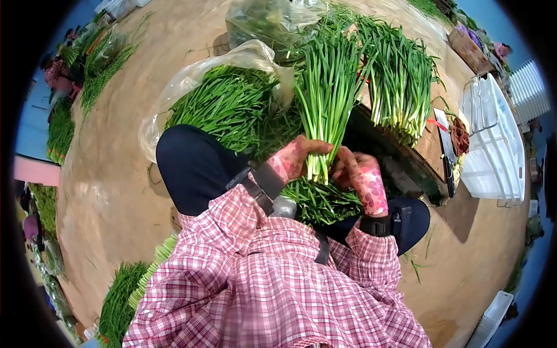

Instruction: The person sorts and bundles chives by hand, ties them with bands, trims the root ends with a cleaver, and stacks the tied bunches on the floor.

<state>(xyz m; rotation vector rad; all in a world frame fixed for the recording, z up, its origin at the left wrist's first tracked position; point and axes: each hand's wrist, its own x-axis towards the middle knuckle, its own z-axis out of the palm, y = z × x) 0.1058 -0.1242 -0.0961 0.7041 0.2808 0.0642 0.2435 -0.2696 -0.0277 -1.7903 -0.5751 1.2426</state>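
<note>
A bunch of garlic chives [328, 87] stands in front of me, leaves pointing away and pale stem ends toward my lap. Its lower stems are gripped by my left hand [295, 155], with the fingers closed around them. My right hand [358, 174] is at the right side of the same stems, fingers curled in a pinch; what they hold, if anything, is hidden. Loose green leaves [325, 203] lie in my lap under both hands. Patterned pink coverings sit on both wrists and hands.
Loose chives fill a clear plastic bag [223, 101] to the left. More chives [402, 87] lie on a low wooden bench [428, 152] to the right, with a dark-edged flat tool [445, 148]. White plastic crates [493, 139] stand farther right. Another person [57, 72] sits at far left.
</note>
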